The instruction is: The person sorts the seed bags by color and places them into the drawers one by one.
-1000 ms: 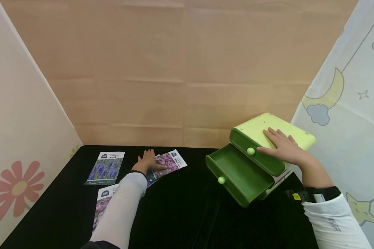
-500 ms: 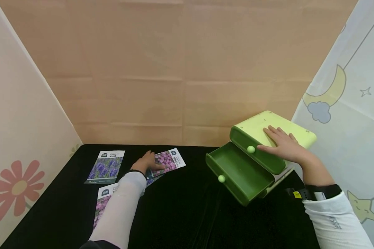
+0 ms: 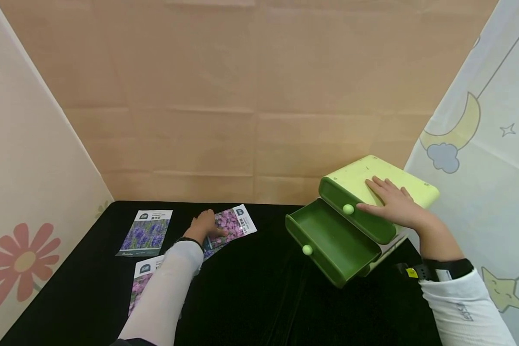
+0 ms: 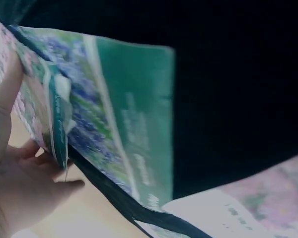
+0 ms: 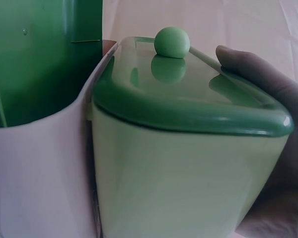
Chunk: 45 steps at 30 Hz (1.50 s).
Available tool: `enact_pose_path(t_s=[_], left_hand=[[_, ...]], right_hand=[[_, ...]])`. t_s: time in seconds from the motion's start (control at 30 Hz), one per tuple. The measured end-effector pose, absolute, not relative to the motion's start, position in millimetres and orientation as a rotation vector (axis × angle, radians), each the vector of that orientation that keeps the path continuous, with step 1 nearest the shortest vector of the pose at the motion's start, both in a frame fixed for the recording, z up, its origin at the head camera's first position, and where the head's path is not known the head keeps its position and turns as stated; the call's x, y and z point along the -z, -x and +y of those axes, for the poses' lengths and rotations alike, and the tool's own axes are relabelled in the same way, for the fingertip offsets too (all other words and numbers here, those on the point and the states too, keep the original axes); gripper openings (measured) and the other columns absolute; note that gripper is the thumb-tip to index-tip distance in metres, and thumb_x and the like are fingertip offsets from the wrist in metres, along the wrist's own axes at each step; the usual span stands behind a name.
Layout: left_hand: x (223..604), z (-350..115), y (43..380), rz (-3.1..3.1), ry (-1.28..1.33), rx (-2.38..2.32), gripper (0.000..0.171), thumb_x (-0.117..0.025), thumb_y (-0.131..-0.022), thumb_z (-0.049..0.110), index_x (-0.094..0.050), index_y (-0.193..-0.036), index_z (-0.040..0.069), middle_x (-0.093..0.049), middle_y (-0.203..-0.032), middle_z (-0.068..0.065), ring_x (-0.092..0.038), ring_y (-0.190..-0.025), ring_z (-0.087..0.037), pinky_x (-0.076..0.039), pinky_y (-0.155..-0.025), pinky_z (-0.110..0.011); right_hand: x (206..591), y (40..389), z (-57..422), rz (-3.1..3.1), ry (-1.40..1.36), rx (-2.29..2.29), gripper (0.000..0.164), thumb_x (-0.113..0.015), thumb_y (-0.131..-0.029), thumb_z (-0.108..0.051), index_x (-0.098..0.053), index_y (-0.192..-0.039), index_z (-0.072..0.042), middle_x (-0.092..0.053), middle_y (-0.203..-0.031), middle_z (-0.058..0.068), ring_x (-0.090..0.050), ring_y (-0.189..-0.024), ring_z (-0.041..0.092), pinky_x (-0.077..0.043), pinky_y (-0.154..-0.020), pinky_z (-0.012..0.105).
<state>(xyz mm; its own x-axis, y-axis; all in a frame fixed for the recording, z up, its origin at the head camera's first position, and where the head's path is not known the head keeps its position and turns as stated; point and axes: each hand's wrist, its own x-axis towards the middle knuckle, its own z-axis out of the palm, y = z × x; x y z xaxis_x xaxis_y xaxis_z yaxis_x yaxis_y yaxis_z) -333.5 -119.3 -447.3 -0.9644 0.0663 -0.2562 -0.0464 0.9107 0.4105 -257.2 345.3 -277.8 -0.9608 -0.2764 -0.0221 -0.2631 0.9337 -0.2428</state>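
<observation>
My left hand [image 3: 203, 227] pinches the lower end of a pink-flowered seed packet [image 3: 235, 225], thumb on its face and fingers curled at its edge in the left wrist view. Partly under it lies a seed packet with blue-purple flowers [image 4: 124, 119]. My right hand [image 3: 395, 205] rests spread on the pale yellow-green top of a small two-drawer box [image 3: 350, 170], thumb along the upper drawer's front edge. The upper drawer [image 3: 369, 222], with its round knob, is pushed in. Below it, the green lower drawer [image 3: 339, 240] is pulled out, nothing showing inside.
A purple-flowered packet [image 3: 146, 235] lies at the table's back left. Nearer, another pink-flowered packet [image 3: 142, 283] is partly covered by the left sleeve [image 3: 164, 288]. Black cloth [image 3: 251, 298] covers the table; a brown paper backdrop [image 3: 242, 144] stands behind.
The left fingers, stretched out earlier, have curled in at the pink-flowered packet, which has shifted slightly left. The right hand and the box stay put.
</observation>
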Motion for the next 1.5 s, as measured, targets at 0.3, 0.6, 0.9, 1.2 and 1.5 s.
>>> enact_pose_path(t_s=[0.3, 0.6, 0.9, 1.2, 1.5], left_hand=[[431.3, -109.4, 333.8, 2.985, 0.048, -0.464, 0.086, -0.086, -0.071, 0.037, -0.044, -0.133, -0.005, -0.061, -0.124, -0.023, -0.056, -0.115, -0.041, -0.037, -0.106, -0.055], [398.5, -100.1, 327.3, 2.973, 0.072, -0.465, 0.033, -0.081, -0.077, 0.031, -0.068, -0.100, 0.010, -0.065, -0.091, -0.007, -0.054, -0.071, -0.021, -0.045, -0.058, -0.035], [391.2, -103.9, 314.0, 2.934, 0.015, -0.761, 0.042, -0.073, -0.085, 0.031, -0.065, -0.116, 0.005, -0.066, -0.107, -0.014, -0.059, -0.086, -0.026, -0.050, -0.070, -0.041], [398.1, -104.2, 292.6, 2.725, -0.008, -1.376, 0.038, -0.061, -0.095, 0.028, -0.062, -0.116, -0.004, -0.067, -0.100, -0.018, -0.063, -0.082, -0.023, -0.053, -0.074, -0.037], [395.2, -94.2, 258.1, 2.279, 0.027, -1.946, 0.046, -0.060, -0.096, 0.028, -0.055, -0.127, -0.005, -0.069, -0.092, -0.010, -0.066, -0.071, -0.012, -0.055, -0.069, -0.025]], right_hand=[[277.7, 256.5, 345.7, 3.025, 0.418, 0.380, 0.088, -0.054, -0.094, -0.051, -0.016, -0.152, 0.003, -0.010, -0.155, 0.035, -0.004, -0.140, 0.057, -0.002, -0.105, 0.077], [277.4, 256.8, 345.5, 3.024, 0.417, 0.390, 0.089, -0.054, -0.094, -0.052, -0.017, -0.152, 0.002, -0.010, -0.156, 0.034, -0.004, -0.141, 0.056, -0.001, -0.105, 0.077], [279.1, 257.1, 346.4, 3.031, 0.430, 0.402, 0.088, -0.055, -0.093, -0.051, -0.018, -0.152, 0.004, -0.011, -0.155, 0.035, -0.005, -0.140, 0.057, -0.003, -0.104, 0.077], [281.8, 258.8, 348.5, 3.061, 0.448, 0.462, 0.085, -0.057, -0.094, -0.048, -0.023, -0.149, 0.007, -0.015, -0.153, 0.036, -0.007, -0.140, 0.058, -0.006, -0.108, 0.074], [281.4, 232.2, 340.9, 3.129, 0.325, 0.835, 0.074, -0.044, -0.101, -0.043, -0.015, -0.153, 0.002, -0.013, -0.155, 0.035, -0.004, -0.142, 0.054, -0.010, -0.110, 0.071]])
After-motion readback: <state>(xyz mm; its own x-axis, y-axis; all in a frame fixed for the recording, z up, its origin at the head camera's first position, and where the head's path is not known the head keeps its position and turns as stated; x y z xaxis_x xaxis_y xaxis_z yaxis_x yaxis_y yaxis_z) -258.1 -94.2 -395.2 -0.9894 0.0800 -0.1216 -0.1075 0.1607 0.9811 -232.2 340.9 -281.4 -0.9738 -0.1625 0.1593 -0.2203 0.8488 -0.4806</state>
